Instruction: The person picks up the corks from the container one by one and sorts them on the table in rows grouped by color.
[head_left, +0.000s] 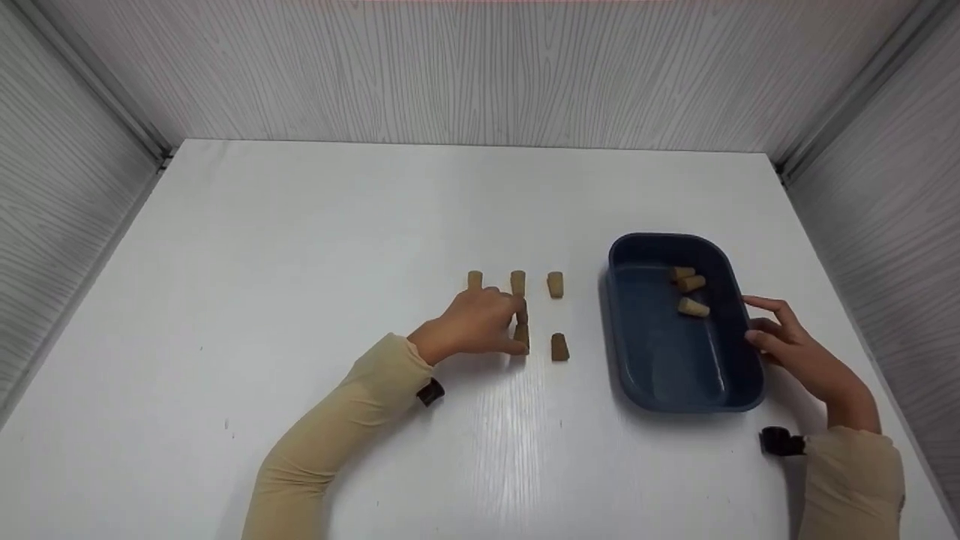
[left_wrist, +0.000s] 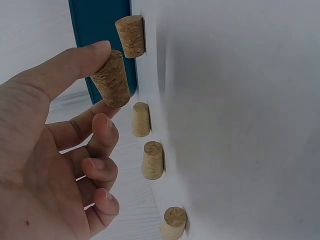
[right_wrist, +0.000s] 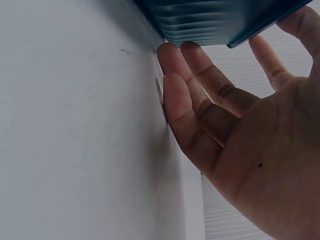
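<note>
My left hand pinches a brown cork stopper between thumb and index finger, while its other fingers curl loosely. Just right of it on the table stands a second brown cork. Behind the hand is a row of three paler corks, the left one partly covered by the hand, then a middle cork and a right cork. At the right side of a blue tub, my right hand rests its thumb and fingertips against the rim and outer wall, fingers fairly straight.
Three corks, among them a pale one, lie on their sides in the tub's back right part. White panels close off the table at the back and both sides. Dark wrist mounts stick out from the sleeves.
</note>
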